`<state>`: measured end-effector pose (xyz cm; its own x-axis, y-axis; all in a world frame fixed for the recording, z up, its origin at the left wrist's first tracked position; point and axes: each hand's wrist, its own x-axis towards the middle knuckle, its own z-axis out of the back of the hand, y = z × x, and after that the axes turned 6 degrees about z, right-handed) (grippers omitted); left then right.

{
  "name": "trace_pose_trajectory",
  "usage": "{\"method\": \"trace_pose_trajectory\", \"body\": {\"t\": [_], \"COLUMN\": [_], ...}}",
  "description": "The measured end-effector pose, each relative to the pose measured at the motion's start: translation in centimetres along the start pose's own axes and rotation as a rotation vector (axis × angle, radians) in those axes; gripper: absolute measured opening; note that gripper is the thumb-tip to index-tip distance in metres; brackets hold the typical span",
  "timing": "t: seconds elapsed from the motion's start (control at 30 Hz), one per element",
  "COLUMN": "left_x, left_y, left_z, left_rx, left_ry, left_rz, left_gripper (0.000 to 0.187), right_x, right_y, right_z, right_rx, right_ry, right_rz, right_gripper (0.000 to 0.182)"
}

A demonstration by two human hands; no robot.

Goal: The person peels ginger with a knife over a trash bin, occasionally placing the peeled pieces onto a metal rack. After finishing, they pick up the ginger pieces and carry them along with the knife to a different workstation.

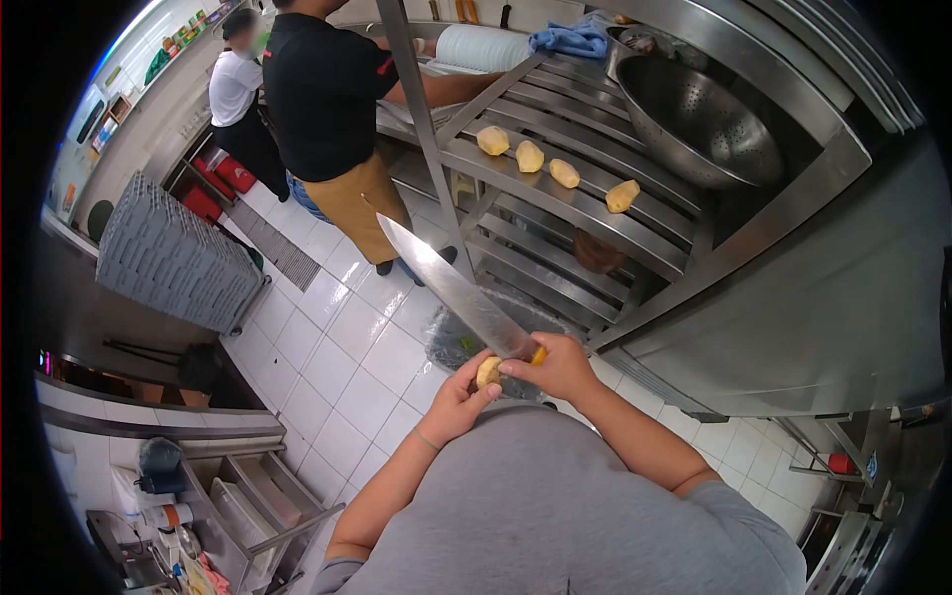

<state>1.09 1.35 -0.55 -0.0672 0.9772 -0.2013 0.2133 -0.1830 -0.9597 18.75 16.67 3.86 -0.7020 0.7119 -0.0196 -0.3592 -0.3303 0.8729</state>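
My left hand point(451, 409) is closed around a small peeled potato point(487, 373) in front of my belly. My right hand point(563, 370) grips a large chef's knife point(451, 283) by its yellow handle, most of which is hidden. The wide blade points up and to the left, away from me. My right thumb reaches across to the potato, near the blade's heel. Below both hands, on the floor, stands a bin lined with clear plastic point(443, 335); something small and green shows inside it.
Several peeled potatoes point(530, 156) lie on a slatted metal rack point(595, 124) ahead, beside a big steel colander point(709, 129) and a blue cloth point(572, 38). A co-worker in a black shirt point(322, 99) and another person in white point(236, 91) stand beyond. Stacked grey trays point(178, 258) are left.
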Motion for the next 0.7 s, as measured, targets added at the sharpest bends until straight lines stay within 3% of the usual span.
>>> {"method": "trace_pose_trajectory", "body": {"t": [0.27, 0.53, 0.7], "left_x": [-0.1, -0.1, -0.2], "left_y": [0.3, -1.1, -2.5], "left_z": [0.2, 0.1, -0.5], "left_rx": [0.099, 0.176, 0.21], "left_ry": [-0.034, 0.054, 0.017], "left_rz": [-0.005, 0.017, 0.035], "left_gripper": [0.066, 0.049, 0.043], "right_x": [0.0, 0.1, -0.1], "right_y": [0.3, -0.8, -1.1], "right_z": [0.5, 1.2, 0.6], "right_rx": [-0.024, -0.095, -0.149], "right_ry": [0.008, 0.159, 0.105], "right_rz": [0.015, -0.002, 0.056], "right_gripper": [0.057, 0.063, 0.064]}}
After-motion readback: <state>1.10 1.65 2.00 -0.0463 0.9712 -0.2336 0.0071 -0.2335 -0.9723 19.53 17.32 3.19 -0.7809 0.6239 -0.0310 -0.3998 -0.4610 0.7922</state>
